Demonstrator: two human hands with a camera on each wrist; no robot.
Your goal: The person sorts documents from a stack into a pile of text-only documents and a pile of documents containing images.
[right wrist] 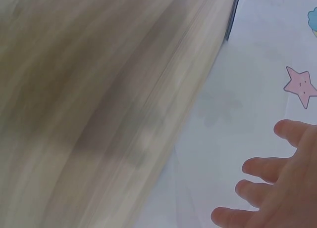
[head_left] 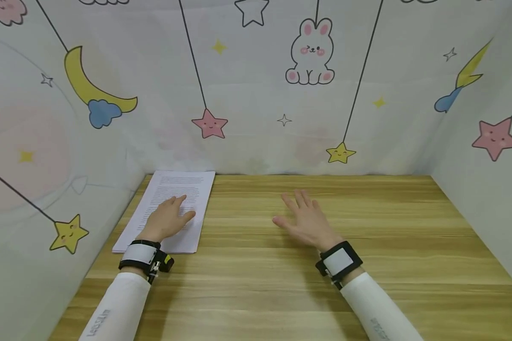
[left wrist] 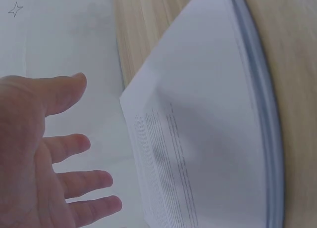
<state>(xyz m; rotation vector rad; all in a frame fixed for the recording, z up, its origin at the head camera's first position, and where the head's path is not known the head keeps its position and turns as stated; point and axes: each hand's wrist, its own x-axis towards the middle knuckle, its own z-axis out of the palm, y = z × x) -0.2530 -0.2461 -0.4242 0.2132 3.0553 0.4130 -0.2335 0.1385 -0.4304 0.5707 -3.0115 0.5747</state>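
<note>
A stack of printed paper (head_left: 183, 189) lies at the back left of the wooden table, its top sheet covered with lines of text. Above it hovers my left hand (head_left: 166, 220), fingers spread and holding nothing. In the left wrist view the paper stack (left wrist: 218, 114) shows its layered edge, and the left hand (left wrist: 29, 154) is apart from it with a shadow on the sheet. My right hand (head_left: 309, 222) is over the bare wood near the middle, palm down with fingers spread. The right wrist view shows the fingers of that right hand (right wrist: 282, 183) around nothing.
The wooden table (head_left: 256, 284) runs back to a white cloth wall (head_left: 256, 94) printed with stars, a moon and a rabbit. Similar cloth walls close in on the left and right sides. Each wrist wears a strapped camera band (head_left: 340, 261).
</note>
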